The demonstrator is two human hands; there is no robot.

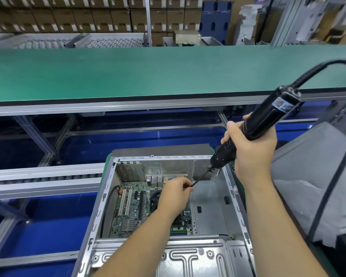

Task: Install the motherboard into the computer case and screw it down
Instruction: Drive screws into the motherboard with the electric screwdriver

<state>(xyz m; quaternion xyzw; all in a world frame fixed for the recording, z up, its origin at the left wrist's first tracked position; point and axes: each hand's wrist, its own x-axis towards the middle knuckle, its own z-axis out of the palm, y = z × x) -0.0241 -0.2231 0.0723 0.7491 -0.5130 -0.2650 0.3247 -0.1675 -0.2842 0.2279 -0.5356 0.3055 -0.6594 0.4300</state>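
An open grey computer case (pixel 208 214) lies on its side in front of me. A green motherboard (pixel 132 208) sits flat inside it, toward the left. My right hand (pixel 252 148) grips a black electric screwdriver (pixel 268 120), tilted so its thin bit (pixel 200 177) slants down to the left into the case. My left hand (pixel 175 194) hovers over the board and pinches the tip of the bit near the board's upper right area. Whatever is under the fingers is hidden.
A green conveyor belt (pixel 148 72) runs across behind the case, with aluminium rails (pixel 44 176) and blue flooring below. The screwdriver's black cable (pixel 328 196) loops down on the right over a grey case panel (pixel 308 176). Cardboard boxes are stacked in the far background.
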